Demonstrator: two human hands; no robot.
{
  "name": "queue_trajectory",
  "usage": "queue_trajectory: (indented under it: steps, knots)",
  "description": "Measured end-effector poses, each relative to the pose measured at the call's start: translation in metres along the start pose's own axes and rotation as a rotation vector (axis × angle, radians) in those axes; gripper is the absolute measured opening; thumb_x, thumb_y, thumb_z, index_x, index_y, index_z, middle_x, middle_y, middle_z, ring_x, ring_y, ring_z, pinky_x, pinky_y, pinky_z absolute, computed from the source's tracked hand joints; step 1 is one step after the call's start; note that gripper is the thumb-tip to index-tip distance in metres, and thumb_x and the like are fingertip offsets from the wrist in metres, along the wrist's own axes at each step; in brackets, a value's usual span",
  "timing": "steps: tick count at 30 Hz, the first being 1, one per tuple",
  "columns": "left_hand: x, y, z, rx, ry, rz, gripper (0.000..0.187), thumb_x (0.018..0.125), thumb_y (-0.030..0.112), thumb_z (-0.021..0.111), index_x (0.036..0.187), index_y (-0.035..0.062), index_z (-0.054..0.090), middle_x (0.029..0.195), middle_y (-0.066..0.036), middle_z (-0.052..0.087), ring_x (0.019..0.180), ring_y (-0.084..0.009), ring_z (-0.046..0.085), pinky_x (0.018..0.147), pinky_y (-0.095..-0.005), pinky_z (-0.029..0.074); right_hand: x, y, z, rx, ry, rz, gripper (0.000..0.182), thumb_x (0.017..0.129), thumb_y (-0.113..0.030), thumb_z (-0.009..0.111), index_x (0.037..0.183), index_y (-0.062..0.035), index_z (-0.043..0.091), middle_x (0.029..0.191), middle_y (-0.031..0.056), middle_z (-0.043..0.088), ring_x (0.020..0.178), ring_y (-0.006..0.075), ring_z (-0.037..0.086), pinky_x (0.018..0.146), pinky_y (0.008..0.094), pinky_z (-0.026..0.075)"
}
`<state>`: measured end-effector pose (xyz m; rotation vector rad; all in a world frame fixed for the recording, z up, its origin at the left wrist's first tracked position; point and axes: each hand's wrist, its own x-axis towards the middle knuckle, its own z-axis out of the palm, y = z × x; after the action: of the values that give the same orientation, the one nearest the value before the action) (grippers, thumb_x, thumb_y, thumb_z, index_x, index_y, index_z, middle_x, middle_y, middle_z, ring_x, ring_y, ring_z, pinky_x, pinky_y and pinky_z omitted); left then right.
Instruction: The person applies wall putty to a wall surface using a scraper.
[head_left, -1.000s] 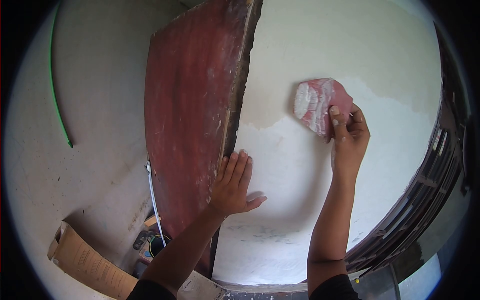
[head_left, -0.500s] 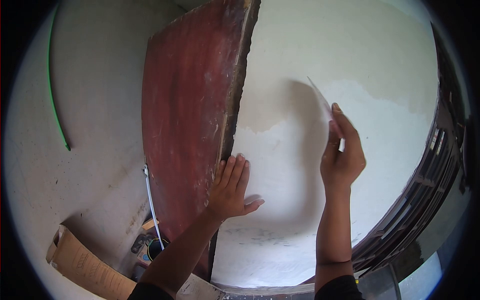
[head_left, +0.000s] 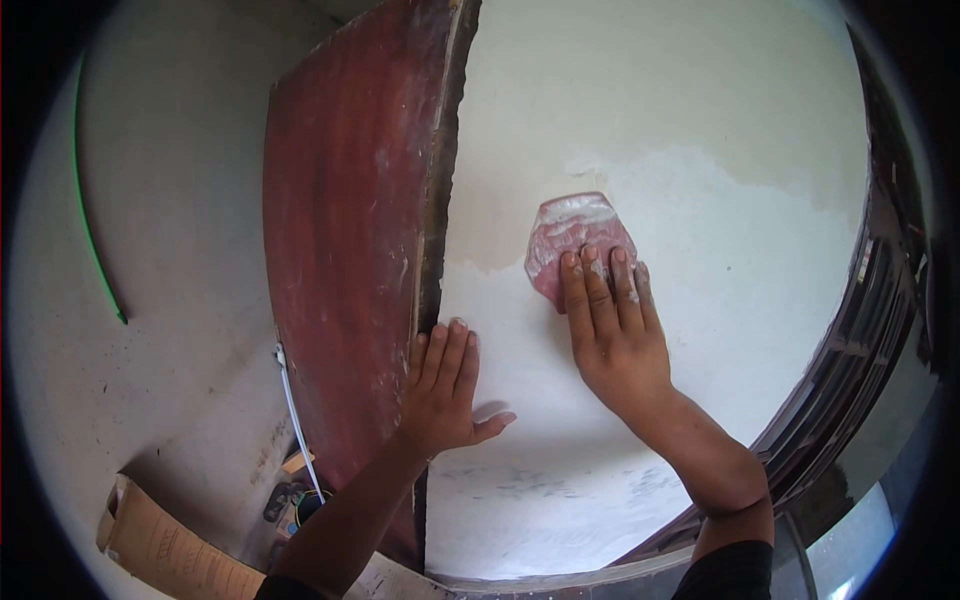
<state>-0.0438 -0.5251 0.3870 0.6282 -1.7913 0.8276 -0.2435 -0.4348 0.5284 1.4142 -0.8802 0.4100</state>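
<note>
My right hand (head_left: 620, 330) holds a flat, pinkish-red putty spreader (head_left: 575, 235) against the pale wall (head_left: 720, 330). Its fingers lie over the spreader's lower part, and the thumb is hidden behind. White putty smears the spreader's face and my fingertips. My left hand (head_left: 440, 390) rests flat, fingers stretched and thumb out to the right, where the wall meets the edge of a dark red wooden panel (head_left: 340, 220). A brighter white coat covers the lower wall, while the area above is duller grey-beige.
A cardboard box (head_left: 175, 540) stands at lower left, near a white cable (head_left: 293, 410) and some small items on the floor. A green strip (head_left: 88, 210) runs down the left wall. Dark slatted bars (head_left: 845, 370) curve along the right.
My right hand has moved left and turned, bringing the spreader from edge-on, off the wall, to face-on against it. My left hand keeps its place on the edge; the view has shifted slightly.
</note>
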Motion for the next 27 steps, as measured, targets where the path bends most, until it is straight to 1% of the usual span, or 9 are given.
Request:
queue_trajectory:
  steps: [4, 7, 10, 11, 12, 17, 21, 24, 27]
  knots:
    - [0.001, 0.000, -0.001, -0.009, 0.012, 0.006, 0.098, 0.088, 0.066, 0.055, 0.138, -0.0169, 0.042, 0.150, -0.036, 0.035, 0.145, -0.0496, 0.027, 0.119, -0.0574, 0.020, -0.025, -0.010, -0.039, 0.162, -0.050, 0.052, 0.046, 0.089, 0.000, 0.056, 0.134, 0.0024, 0.058, 0.127, 0.0202, 0.065, 0.119, 0.0401, 0.062, 0.107, 0.0564, 0.043]
    - [0.001, 0.001, 0.000, -0.015, 0.031, 0.007, 0.097, 0.087, 0.064, 0.056, 0.140, -0.0164, 0.041, 0.151, -0.035, 0.034, 0.146, -0.0489, 0.027, 0.119, -0.0572, 0.020, -0.029, -0.010, -0.063, 0.400, 0.181, 0.246, 0.039, 0.083, 0.002, 0.062, 0.122, -0.0014, 0.064, 0.113, 0.0139, 0.071, 0.109, 0.0286, 0.068, 0.106, 0.0543, 0.044]
    - [0.003, 0.002, 0.001, -0.034, 0.071, -0.030, 0.088, 0.090, 0.063, 0.051, 0.138, -0.0110, 0.049, 0.149, -0.030, 0.042, 0.147, -0.0406, 0.029, 0.121, -0.0544, 0.019, -0.008, -0.008, -0.057, 1.105, 0.366, 0.819, 0.026, 0.093, 0.000, 0.065, 0.118, 0.0022, 0.059, 0.104, 0.0112, 0.070, 0.097, 0.0139, 0.065, 0.090, 0.0306, 0.051]
    - [0.002, 0.002, 0.000, -0.033, 0.070, -0.031, 0.087, 0.090, 0.062, 0.051, 0.138, -0.0107, 0.049, 0.150, -0.029, 0.042, 0.148, -0.0403, 0.029, 0.121, -0.0541, 0.020, 0.009, -0.002, -0.048, 1.328, 0.466, 0.846, 0.024, 0.098, -0.008, 0.064, 0.119, 0.0036, 0.057, 0.097, 0.0079, 0.068, 0.088, 0.0075, 0.060, 0.078, 0.0217, 0.048]
    - [0.002, 0.002, 0.000, -0.031, 0.070, -0.032, 0.087, 0.090, 0.062, 0.051, 0.138, -0.0104, 0.049, 0.150, -0.029, 0.042, 0.148, -0.0401, 0.029, 0.121, -0.0537, 0.020, 0.023, 0.006, -0.040, 1.458, 0.493, 0.885, 0.026, 0.097, -0.009, 0.066, 0.117, 0.0038, 0.057, 0.093, 0.0057, 0.066, 0.079, 0.0072, 0.058, 0.070, 0.0233, 0.048]
    - [0.003, 0.000, -0.001, -0.020, 0.047, 0.006, 0.091, 0.089, 0.061, 0.054, 0.138, -0.0157, 0.045, 0.151, -0.034, 0.037, 0.146, -0.0468, 0.029, 0.121, -0.0546, 0.019, 0.046, 0.037, -0.016, 1.225, 0.304, 1.086, 0.024, 0.097, -0.012, 0.065, 0.113, 0.0047, 0.058, 0.086, 0.0062, 0.065, 0.067, 0.0068, 0.055, 0.056, 0.0246, 0.044]
    - [0.003, 0.001, 0.000, -0.002, 0.057, 0.006, 0.091, 0.090, 0.062, 0.053, 0.137, -0.0156, 0.046, 0.150, -0.034, 0.037, 0.145, -0.0470, 0.029, 0.120, -0.0548, 0.020, 0.022, 0.068, -0.013, 1.304, 0.430, 1.170, 0.028, 0.095, -0.015, 0.068, 0.113, 0.0038, 0.061, 0.086, 0.0053, 0.067, 0.063, 0.0085, 0.053, 0.056, 0.0249, 0.044]
    - [0.003, 0.001, 0.000, 0.007, 0.071, 0.014, 0.090, 0.090, 0.062, 0.052, 0.137, -0.0157, 0.047, 0.150, -0.034, 0.038, 0.145, -0.0469, 0.029, 0.120, -0.0552, 0.020, 0.029, 0.062, -0.017, 1.459, 0.544, 1.112, 0.029, 0.094, -0.016, 0.069, 0.113, 0.0037, 0.061, 0.083, 0.0046, 0.067, 0.065, 0.0091, 0.056, 0.056, 0.0255, 0.045]
    - [0.002, 0.001, 0.000, -0.001, 0.046, 0.001, 0.091, 0.090, 0.062, 0.052, 0.137, -0.0157, 0.046, 0.150, -0.034, 0.038, 0.145, -0.0470, 0.029, 0.120, -0.0555, 0.020, 0.050, 0.046, -0.025, 1.465, 0.391, 1.066, 0.024, 0.096, -0.013, 0.067, 0.113, 0.0039, 0.060, 0.081, 0.0052, 0.068, 0.062, 0.0079, 0.056, 0.054, 0.0248, 0.045]
